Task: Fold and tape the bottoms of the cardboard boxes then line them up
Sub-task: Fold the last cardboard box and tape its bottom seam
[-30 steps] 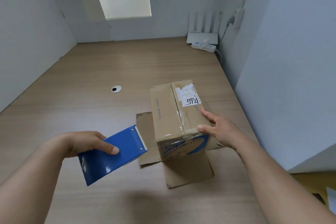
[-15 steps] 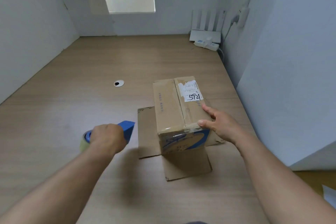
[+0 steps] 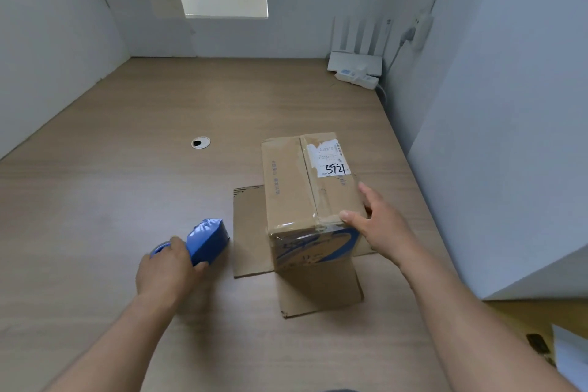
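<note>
Blue tape dispenser (image 3: pixel 206 240), gripped by the left hand (image 3: pixel 165 274), has dropped to the counter (image 3: pixel 127 169) left of the cardboard box (image 3: pixel 296 188). The right hand (image 3: pixel 381 229) rests spread on its near right corner. Taping looks finished; lining up probably follows.

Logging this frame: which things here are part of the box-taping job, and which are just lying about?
Part of the job: cardboard box, taped side up, flaps splayed on the desk; blue tape dispenser; left hand gripping it; right hand resting on the box's near right corner.

Lying about: router and power strip in the far corner; cable hole in the desk.
</note>
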`<state>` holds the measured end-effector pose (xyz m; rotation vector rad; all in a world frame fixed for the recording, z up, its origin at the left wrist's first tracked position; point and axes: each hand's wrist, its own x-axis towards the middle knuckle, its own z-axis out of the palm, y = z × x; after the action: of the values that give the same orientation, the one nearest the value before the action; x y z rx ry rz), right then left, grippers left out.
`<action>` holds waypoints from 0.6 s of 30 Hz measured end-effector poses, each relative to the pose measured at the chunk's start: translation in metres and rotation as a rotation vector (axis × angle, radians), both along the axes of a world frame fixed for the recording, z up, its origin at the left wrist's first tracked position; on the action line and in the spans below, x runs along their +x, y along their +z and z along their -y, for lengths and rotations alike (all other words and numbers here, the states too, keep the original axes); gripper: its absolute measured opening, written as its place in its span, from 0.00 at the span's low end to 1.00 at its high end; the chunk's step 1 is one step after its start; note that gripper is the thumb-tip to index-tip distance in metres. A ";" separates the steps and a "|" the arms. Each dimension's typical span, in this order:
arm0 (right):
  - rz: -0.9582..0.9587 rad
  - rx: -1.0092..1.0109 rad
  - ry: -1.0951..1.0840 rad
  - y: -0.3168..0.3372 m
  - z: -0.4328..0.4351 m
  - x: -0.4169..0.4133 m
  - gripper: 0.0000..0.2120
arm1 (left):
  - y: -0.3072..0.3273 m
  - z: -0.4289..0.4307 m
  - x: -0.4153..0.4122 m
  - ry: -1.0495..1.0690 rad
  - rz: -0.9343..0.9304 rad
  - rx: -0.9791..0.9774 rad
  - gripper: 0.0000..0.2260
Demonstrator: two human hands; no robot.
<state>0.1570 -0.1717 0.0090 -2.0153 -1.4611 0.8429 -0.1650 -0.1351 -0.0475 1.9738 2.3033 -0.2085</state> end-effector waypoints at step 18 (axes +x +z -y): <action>0.297 -0.023 -0.166 -0.015 -0.011 -0.020 0.25 | 0.028 0.015 0.151 0.106 0.929 0.201 0.28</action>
<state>0.1371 -0.1610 -0.0059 -2.3184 -1.4143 0.5095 -0.0136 -0.1499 -0.0195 1.5019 1.8064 0.7994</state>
